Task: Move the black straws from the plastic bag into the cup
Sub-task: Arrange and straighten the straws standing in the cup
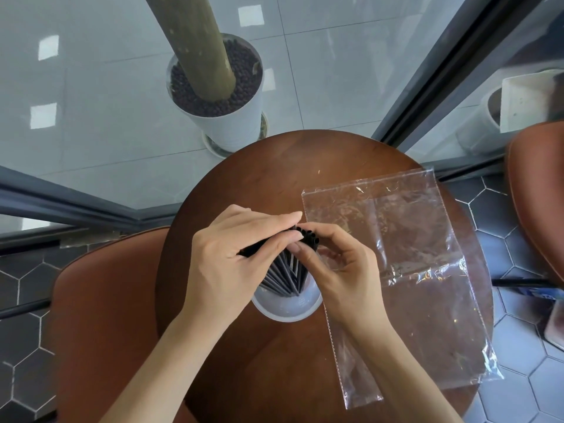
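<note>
A bundle of black straws stands in a white cup near the middle of the round brown table. My left hand wraps around the upper part of the bundle from the left, and one straw pokes out between its fingers. My right hand pinches the straw tops from the right. The clear plastic bag lies flat on the table to the right of the cup, and no straws show inside it.
A white planter with a thick trunk and dark pebbles stands on the floor beyond the table's far edge. Brown leather chairs sit at the left and far right. Glass walls with dark frames run behind.
</note>
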